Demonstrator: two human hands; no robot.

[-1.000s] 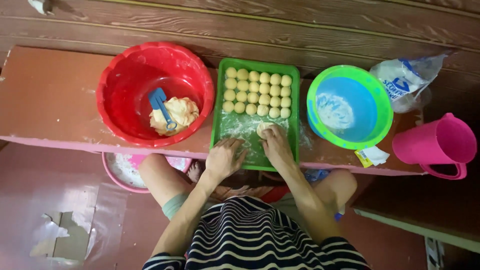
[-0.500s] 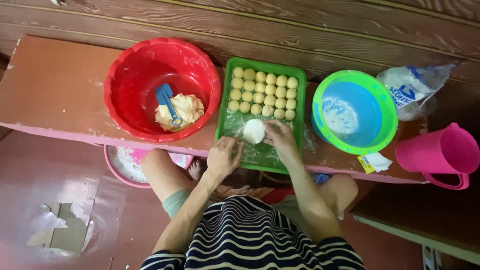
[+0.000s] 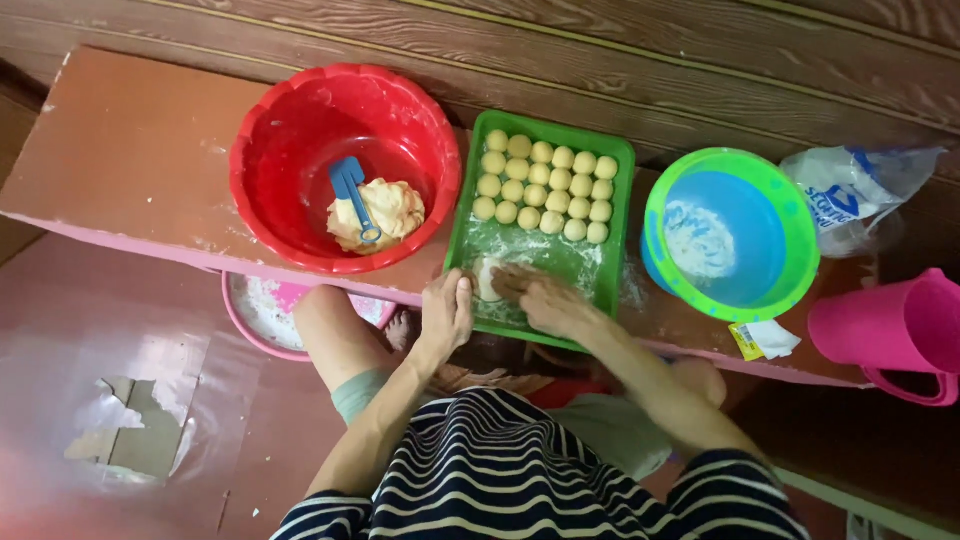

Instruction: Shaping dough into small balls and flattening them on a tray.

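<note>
The right hand (image 3: 545, 300) is pressing flat and open on the dough piece (image 3: 487, 280) at the green tray's (image 3: 617, 215) near edge, while the left hand (image 3: 447, 312) is resting open just beside it.

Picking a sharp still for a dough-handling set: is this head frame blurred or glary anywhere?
Head view: soft, even light; mild gloss on the red bowl rim. The dough balls in the green tray look crisp. The right hand is slightly smeared over the dough piece; the left hand looks sharper.

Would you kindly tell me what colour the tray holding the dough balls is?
The tray is green, dusted with white flour; the head view shows it best.
</note>
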